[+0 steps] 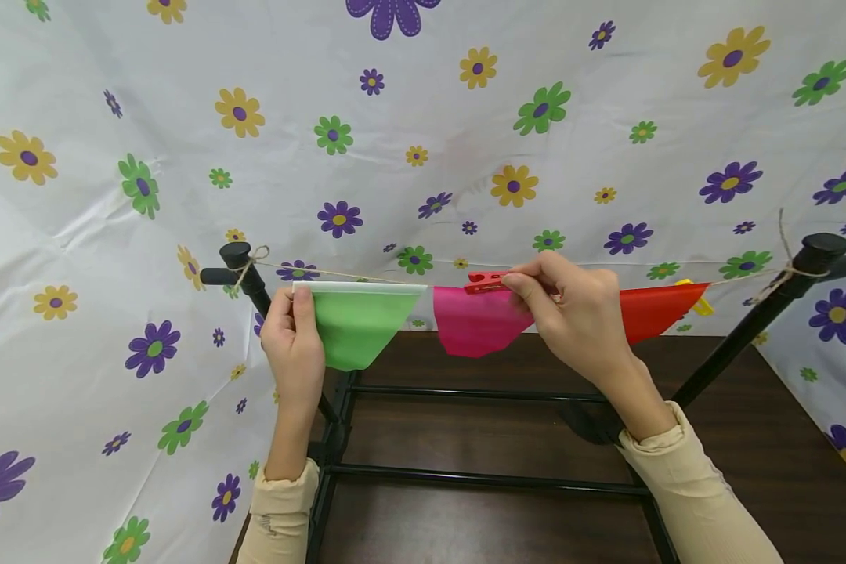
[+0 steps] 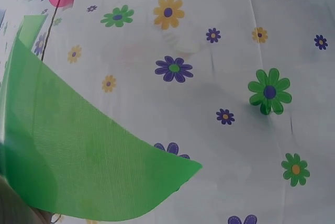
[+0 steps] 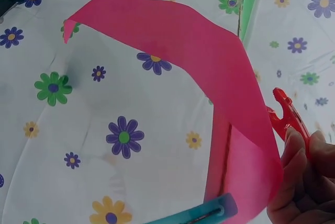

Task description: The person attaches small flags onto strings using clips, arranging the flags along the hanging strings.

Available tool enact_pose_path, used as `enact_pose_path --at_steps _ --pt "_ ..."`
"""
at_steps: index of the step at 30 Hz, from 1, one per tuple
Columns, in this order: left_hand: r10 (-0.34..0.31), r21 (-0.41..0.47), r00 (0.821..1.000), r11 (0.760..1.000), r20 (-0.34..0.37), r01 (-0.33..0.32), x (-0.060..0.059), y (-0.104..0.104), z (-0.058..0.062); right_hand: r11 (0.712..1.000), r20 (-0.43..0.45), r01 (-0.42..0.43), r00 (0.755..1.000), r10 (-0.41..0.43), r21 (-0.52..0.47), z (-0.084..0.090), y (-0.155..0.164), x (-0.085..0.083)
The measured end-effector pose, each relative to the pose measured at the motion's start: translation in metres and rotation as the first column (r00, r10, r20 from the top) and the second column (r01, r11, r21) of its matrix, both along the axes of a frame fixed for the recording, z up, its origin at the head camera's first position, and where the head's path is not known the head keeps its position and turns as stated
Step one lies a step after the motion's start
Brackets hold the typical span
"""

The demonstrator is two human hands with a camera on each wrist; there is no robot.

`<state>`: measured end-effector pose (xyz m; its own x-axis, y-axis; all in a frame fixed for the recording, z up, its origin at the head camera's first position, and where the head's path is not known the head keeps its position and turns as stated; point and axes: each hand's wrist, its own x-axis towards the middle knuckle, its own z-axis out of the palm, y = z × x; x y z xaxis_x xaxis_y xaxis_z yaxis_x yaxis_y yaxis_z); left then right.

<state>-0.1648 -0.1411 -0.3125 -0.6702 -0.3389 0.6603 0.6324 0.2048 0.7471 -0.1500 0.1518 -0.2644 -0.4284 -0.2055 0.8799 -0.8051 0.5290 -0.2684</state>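
Observation:
My left hand (image 1: 294,345) pinches the upper left corner of a green paper flag (image 1: 366,321), whose folded top edge lies along a thin string (image 1: 338,274). In the left wrist view the green flag (image 2: 89,150) curves outward over the fold. A red clothespin (image 1: 485,282) is pinched between thumb and fingers of my right hand (image 1: 578,313), by the top edge of a pink flag (image 1: 472,321). In the right wrist view the red clothespin (image 3: 288,119) stands beside the pink flag (image 3: 172,30), and a blue clothespin (image 3: 204,211) lies across that flag's fold.
A red flag (image 1: 656,309) hangs at the right, with a yellow clothespin (image 1: 701,299) by its end. The string is tied to two black posts (image 1: 247,266) of a rack with crossbars (image 1: 479,478). Behind hangs a flowered white cloth (image 1: 395,110); a dark wooden surface (image 1: 465,521) lies below.

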Motion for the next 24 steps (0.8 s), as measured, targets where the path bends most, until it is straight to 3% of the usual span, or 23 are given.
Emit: enact_pose_path --at_steps 11,24 --pt "0.022 -0.034 1.0 0.999 0.019 -0.021 -0.004 0.002 0.0 0.998 0.059 -0.012 0.998 0.008 0.059 0.004 -0.012 -0.012" --pt "0.046 -0.036 0.998 0.998 0.041 -0.044 -0.009 0.003 -0.001 0.99 0.195 -0.065 0.98 0.04 0.123 0.019 -0.028 -0.027"
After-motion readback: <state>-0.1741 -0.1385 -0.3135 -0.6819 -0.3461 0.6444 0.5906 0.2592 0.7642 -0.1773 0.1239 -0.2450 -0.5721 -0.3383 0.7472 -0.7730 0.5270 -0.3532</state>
